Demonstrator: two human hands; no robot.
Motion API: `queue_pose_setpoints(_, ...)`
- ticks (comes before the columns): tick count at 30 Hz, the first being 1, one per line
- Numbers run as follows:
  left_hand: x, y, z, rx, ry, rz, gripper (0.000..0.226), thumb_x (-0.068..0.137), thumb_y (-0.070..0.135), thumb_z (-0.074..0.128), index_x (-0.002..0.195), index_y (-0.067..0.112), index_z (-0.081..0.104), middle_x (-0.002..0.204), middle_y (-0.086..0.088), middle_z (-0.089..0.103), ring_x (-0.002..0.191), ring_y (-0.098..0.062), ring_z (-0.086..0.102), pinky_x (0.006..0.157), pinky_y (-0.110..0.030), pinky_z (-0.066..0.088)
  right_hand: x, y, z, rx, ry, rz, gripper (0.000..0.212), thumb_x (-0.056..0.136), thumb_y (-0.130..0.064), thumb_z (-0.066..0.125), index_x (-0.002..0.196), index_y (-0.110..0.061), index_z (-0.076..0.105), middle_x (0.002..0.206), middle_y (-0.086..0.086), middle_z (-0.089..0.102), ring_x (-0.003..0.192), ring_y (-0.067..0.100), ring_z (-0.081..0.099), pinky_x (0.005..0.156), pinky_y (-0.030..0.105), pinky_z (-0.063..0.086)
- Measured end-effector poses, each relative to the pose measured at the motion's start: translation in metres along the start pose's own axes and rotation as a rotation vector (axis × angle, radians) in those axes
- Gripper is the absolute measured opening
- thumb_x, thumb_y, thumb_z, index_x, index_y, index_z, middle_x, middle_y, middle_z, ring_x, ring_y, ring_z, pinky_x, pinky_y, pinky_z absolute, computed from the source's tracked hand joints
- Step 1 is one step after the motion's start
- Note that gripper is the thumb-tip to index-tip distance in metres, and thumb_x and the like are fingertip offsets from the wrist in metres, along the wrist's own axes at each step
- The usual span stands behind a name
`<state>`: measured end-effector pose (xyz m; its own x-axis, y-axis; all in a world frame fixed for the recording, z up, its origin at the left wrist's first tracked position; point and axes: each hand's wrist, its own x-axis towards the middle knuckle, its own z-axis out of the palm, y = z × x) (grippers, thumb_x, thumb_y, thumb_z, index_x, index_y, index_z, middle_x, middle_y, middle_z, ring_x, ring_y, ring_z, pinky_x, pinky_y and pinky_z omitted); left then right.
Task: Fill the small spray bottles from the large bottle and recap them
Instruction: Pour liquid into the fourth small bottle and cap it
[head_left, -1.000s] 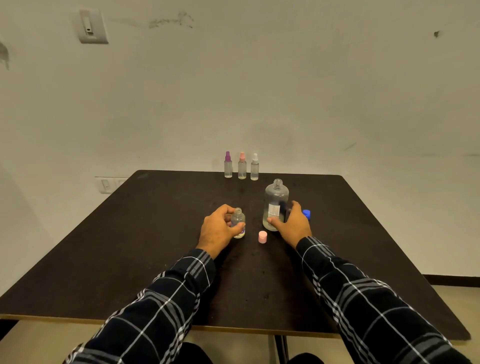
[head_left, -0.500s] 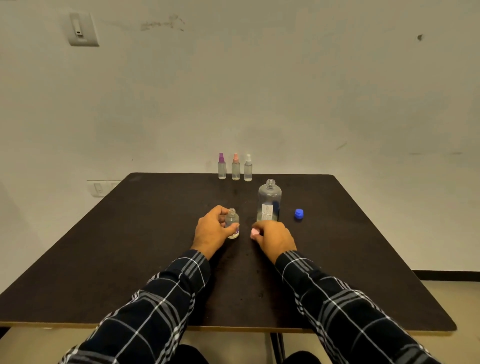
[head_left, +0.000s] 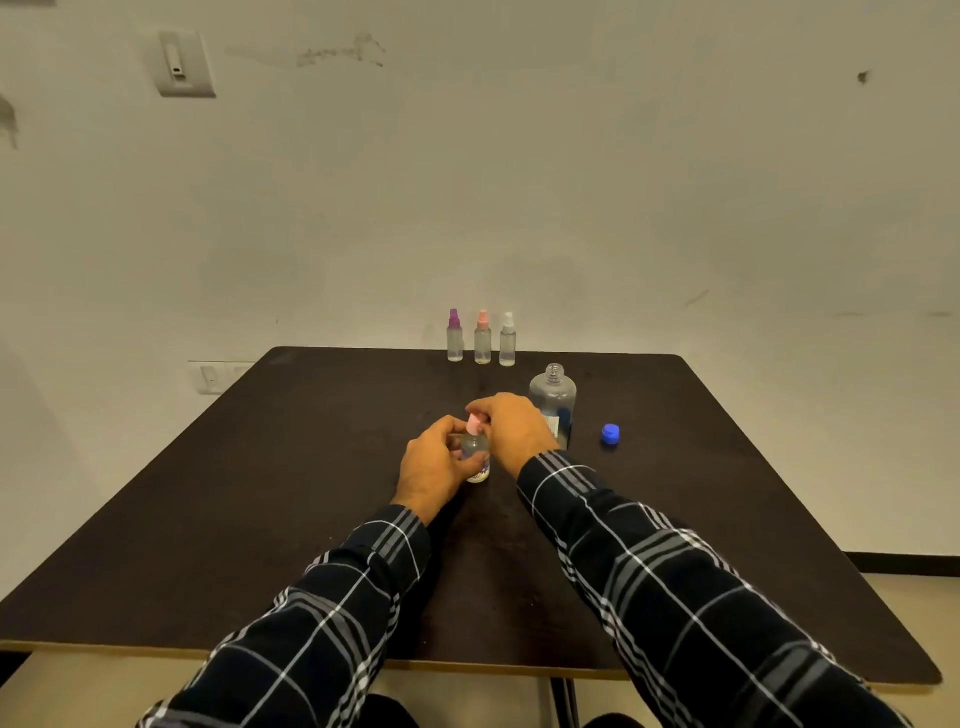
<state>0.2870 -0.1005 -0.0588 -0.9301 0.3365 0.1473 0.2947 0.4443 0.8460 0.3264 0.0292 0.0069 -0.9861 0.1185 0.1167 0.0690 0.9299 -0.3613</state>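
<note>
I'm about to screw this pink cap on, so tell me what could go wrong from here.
The small bottle stands on the table held only by your left hand; pressing the pink cap off-centre with your right hand could tip it. The large bottle stands uncapped just behind that hand, so a bump might spill it.

Dim, soft lighting; edges bend, perhaps slightly blurred.

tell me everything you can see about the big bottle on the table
The large bottle is clear, plastic by its look, with rounded shoulders and a short threaded neck. It stands upright and uncapped on the dark table, just behind the right hand, which hides its lower left side. A label shows low on its front. A blue cap lies to its right, apart from it. No hand visibly grips it.
</note>
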Motion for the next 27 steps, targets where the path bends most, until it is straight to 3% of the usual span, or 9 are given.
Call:
queue_pose_setpoints(7,-0.002,0.004,-0.001,0.009,-0.004,-0.014,0.033,0.081,0.02,0.086,0.103,0.028,0.063,0.09,0.014,0.069,0.084,0.001,0.067,0.085,-0.026,0.057,0.015,-0.015,-0.021,-0.328,-0.218,-0.061,0.034,0.094,-0.016,0.061,0.127,-0.019,0.062,0.125,0.009,0.062,0.115,0.029,0.06,0.095,0.038,0.048)
queue_pose_setpoints(9,0.0,0.004,-0.001,0.025,-0.003,-0.011,0.031,0.081,0.022,0.085,0.101,0.031,0.063,0.092,0.012,0.07,0.086,-0.002,0.068,0.082,-0.025,0.057,0.011,-0.014,-0.023,-0.359,-0.129,-0.02,0.027,0.097,-0.029,0.059,0.119,-0.014,0.065,0.116,0.009,0.067,0.107,0.028,0.064,0.088,0.038,0.05)
queue_pose_setpoints(12,-0.001,0.006,-0.002,0.042,-0.025,-0.012,0.031,0.083,0.023,0.082,0.102,0.034,0.061,0.094,0.015,0.067,0.084,0.002,0.065,0.081,-0.023,0.054,0.0,-0.009,-0.019,-0.297,0.089,0.058,0.052,0.095,-0.06,0.047,0.102,-0.012,0.065,0.095,0.006,0.065,0.086,0.022,0.062,0.069,0.034,0.049)
queue_pose_setpoints(13,0.0,0.005,-0.002,0.037,-0.023,-0.015,0.031,0.083,0.023,0.082,0.105,0.031,0.062,0.094,0.014,0.068,0.083,0.003,0.065,0.083,-0.025,0.056,-0.002,-0.007,-0.017,-0.235,0.121,0.055,0.054,0.095,-0.061,0.046,0.109,-0.012,0.064,0.101,0.007,0.066,0.09,0.022,0.062,0.072,0.035,0.05)
queue_pose_setpoints(15,0.0,0.003,0.0,0.019,-0.013,-0.018,0.03,0.082,0.022,0.083,0.105,0.027,0.065,0.093,0.012,0.072,0.083,0.002,0.067,0.085,-0.028,0.058,-0.001,-0.001,-0.016,-0.074,0.042,-0.002,0.044,0.096,-0.043,0.056,0.132,-0.017,0.056,0.125,0.007,0.063,0.112,0.023,0.061,0.093,0.038,0.052)
queue_pose_setpoints(17,0.0,0.003,0.0,0.017,-0.013,-0.021,0.031,0.081,0.021,0.085,0.105,0.027,0.065,0.093,0.01,0.073,0.084,0.0,0.069,0.085,-0.028,0.058,0.001,0.001,-0.019,-0.033,-0.089,-0.056,0.039,0.096,-0.02,0.059,0.134,-0.021,0.058,0.131,0.004,0.063,0.12,0.021,0.059,0.103,0.036,0.047)
queue_pose_setpoints(20,0.001,0.005,0.0,0.007,-0.016,-0.022,0.033,0.081,0.022,0.085,0.107,0.028,0.064,0.096,0.01,0.071,0.087,-0.001,0.068,0.083,-0.024,0.056,0.002,0.002,-0.017,-0.082,-0.047,0.008,0.023,0.096,-0.031,0.06,0.114,-0.019,0.069,0.111,0.002,0.07,0.106,0.02,0.065,0.092,0.033,0.052)
queue_pose_setpoints(23,0.002,0.005,-0.001,0.037,-0.015,-0.034,0.036,0.082,0.023,0.084,0.111,0.027,0.063,0.099,0.01,0.07,0.088,-0.001,0.066,0.084,-0.025,0.056,-0.001,0.0,-0.013,-0.169,0.064,0.099,0.04,0.093,-0.055,0.054,0.102,-0.018,0.067,0.092,0.002,0.068,0.088,0.019,0.065,0.077,0.035,0.056)
queue_pose_setpoints(27,0.002,0.002,-0.001,0.034,-0.02,-0.024,0.032,0.081,0.022,0.084,0.104,0.029,0.063,0.094,0.01,0.071,0.086,-0.001,0.067,0.086,-0.029,0.058,0.001,-0.003,-0.004,-0.003,-0.008,0.008,0.048,0.091,-0.031,0.066,0.136,-0.025,0.053,0.131,0.004,0.062,0.119,0.023,0.059,0.1,0.041,0.05)
